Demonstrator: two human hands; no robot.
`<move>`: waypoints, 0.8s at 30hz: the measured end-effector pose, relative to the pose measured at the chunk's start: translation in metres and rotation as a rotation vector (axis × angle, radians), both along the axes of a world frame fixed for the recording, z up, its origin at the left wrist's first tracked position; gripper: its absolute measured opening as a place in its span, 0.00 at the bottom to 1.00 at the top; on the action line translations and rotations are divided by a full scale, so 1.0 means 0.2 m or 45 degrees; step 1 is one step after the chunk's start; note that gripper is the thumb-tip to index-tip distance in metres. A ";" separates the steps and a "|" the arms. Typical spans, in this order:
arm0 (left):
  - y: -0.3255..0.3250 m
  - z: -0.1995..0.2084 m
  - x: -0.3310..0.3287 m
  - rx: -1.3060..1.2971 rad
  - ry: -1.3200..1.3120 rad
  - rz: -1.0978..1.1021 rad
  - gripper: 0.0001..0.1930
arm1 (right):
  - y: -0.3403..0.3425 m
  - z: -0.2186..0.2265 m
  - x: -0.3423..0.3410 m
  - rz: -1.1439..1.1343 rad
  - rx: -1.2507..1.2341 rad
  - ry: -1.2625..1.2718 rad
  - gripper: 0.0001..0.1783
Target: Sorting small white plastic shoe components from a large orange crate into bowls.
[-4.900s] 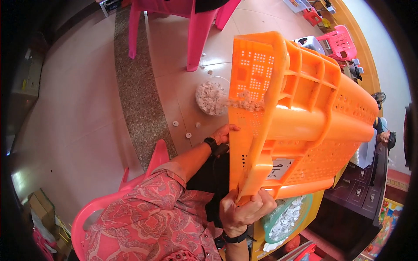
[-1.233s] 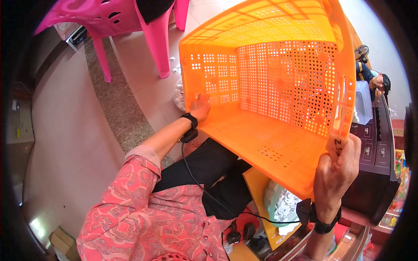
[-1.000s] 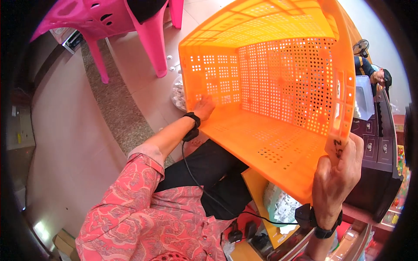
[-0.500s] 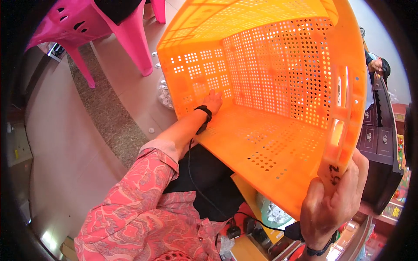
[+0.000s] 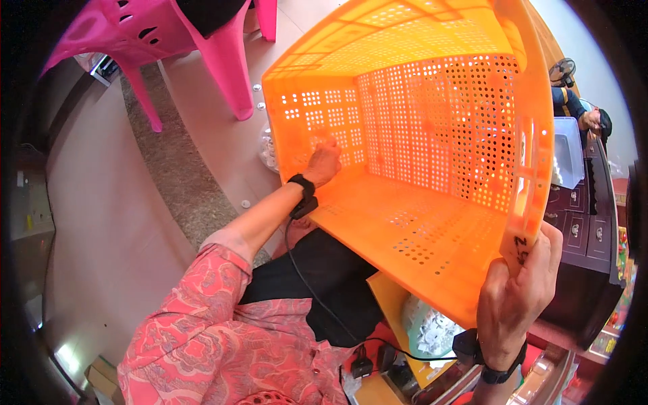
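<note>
A large orange perforated plastic crate [image 5: 432, 202] is tilted on its side in front of me, its open mouth facing me. My right hand [image 5: 523, 290] is closed round its rim at the lower right, beside the handle slots. Inside the crate, my left hand [image 5: 324, 162] is beside the left perforated wall, fingers curled together. Whatever those fingers hold, if anything, is hidden. A black band with a small device [image 5: 303, 196] sits on my left wrist, and a cable runs from it.
A pink plastic chair [image 5: 216, 61] stands at the far left. A clear container of small pieces [image 5: 268, 148] is on the floor beside the crate. Below the crate, a green-rimmed tub [image 5: 428, 331] holds white pieces. Dark drawers [image 5: 577, 229] and another person [image 5: 594, 121] are at right.
My left hand has drawn back slightly toward the crate's open side, its fingers more curled. The crate has tilted a little, and my right hand keeps its hold on the rim.
</note>
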State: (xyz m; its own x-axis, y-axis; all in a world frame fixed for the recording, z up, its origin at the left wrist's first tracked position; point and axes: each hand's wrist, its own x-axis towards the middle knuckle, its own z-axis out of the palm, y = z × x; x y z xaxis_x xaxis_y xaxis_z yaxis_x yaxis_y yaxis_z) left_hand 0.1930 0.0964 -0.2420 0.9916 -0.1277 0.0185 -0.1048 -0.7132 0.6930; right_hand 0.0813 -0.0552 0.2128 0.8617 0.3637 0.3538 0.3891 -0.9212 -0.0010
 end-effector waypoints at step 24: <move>0.32 -0.44 -0.36 -2.056 0.851 0.808 0.37 | 0.02 -0.01 0.05 0.033 -0.070 0.072 0.25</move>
